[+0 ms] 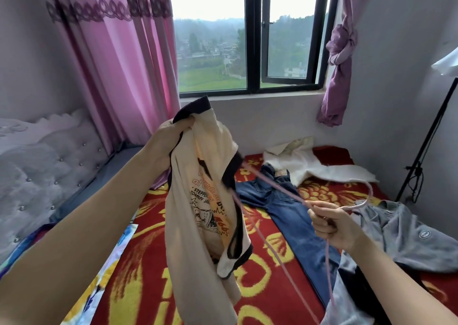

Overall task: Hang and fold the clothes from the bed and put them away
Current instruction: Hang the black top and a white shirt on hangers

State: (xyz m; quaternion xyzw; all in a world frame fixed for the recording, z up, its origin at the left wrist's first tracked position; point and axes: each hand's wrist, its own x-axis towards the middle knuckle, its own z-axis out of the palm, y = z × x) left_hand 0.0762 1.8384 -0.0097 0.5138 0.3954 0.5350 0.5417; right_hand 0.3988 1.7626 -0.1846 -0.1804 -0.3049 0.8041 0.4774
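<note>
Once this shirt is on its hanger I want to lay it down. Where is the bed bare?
Bare red blanket shows in the near middle, between the hanging T-shirt and the jeans. A smaller patch lies between the white garment and grey top. The right side is crowded.

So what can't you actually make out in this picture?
All in the head view, the only one:
- Far end of the pink hanger: hidden inside the sleeve of the cream T-shirt.
- Fingertips of the left hand: its grip is buried in the collar cloth.
- T-shirt print: folds hide much of the lettering.
- Grey garment: cut off by the right edge.
</note>
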